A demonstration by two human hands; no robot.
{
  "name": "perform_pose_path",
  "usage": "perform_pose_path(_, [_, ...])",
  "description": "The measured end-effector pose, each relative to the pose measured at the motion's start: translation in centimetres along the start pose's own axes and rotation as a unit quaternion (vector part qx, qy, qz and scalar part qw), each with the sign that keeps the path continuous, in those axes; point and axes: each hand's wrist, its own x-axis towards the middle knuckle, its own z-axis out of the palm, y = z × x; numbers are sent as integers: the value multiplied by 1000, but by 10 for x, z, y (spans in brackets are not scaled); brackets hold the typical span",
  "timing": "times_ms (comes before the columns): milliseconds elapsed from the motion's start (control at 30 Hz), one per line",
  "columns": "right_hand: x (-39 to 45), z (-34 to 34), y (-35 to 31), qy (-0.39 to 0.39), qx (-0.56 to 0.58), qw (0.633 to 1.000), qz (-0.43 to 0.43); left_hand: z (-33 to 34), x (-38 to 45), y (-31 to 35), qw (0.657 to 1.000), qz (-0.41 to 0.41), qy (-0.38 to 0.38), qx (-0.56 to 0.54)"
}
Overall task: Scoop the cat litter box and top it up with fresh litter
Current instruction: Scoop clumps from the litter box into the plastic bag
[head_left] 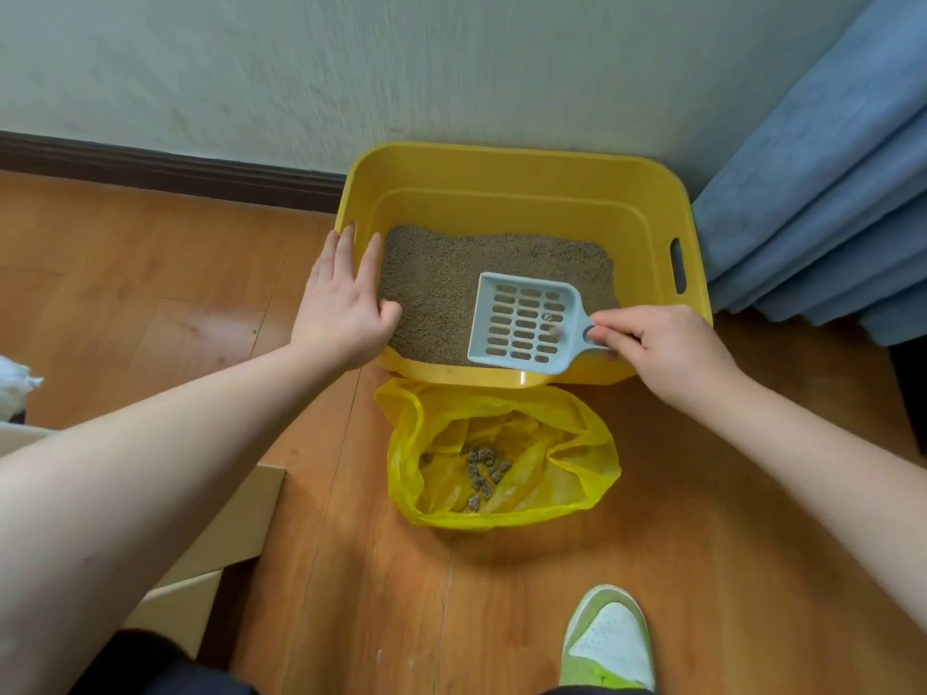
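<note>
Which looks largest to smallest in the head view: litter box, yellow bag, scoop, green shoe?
1. litter box
2. yellow bag
3. scoop and green shoe: look alike; the shoe is nearer and cropped, so unranked.

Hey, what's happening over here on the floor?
A person is scooping a cat's litter box. Their right hand holds a pale slotted scoop by its handle above the litter, a small clump in it. The left hand steadies the yellow litter box by its rim. A yellow bag lies open in front, already holding several clumps.
</note>
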Motion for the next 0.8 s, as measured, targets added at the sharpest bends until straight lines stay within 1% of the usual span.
perform_pose_path(33, [-11,4,-2,12,-42,999,-22,0,0,0,1000,0,-1,2])
perform_pose_path(67, [-21,9,-3,42,-92,993,-54,0,0,0,1000,0,-3,4])
perform_pose_path(133, [-39,23,-3,114,-207,960,-149,0,0,0,1000,-1,-10,8])
perform_pose_path(167, [-48,29,-4,124,-257,938,-195,0,0,0,1000,0,-11,9])
perform_pose_path(200, [-55,38,-3,120,-298,918,-234,-1,0,0,1000,1,-11,8])
perform_pose_path(267, [-64,50,-5,107,-359,887,-270,-1,0,0,1000,1,-10,9])
perform_pose_path(367, [-72,62,-10,85,-398,870,-279,-1,0,0,1000,3,-8,12])
perform_pose_path(467, [-80,69,-11,54,-401,857,-317,0,-1,1,1000,5,-10,12])
perform_pose_path(533, [-80,68,-10,55,-395,858,-323,0,-1,1,1000,4,-8,12])
perform_pose_path(633, [-72,59,-10,86,-365,874,-308,-1,-1,1,1000,3,-6,10])
perform_pose_path(733, [-57,41,-18,121,-283,915,-261,-1,-1,1,1000,6,-7,13])
perform_pose_path(800, [-41,24,-26,142,-219,946,-194,-1,-1,1,1000,5,-9,17])
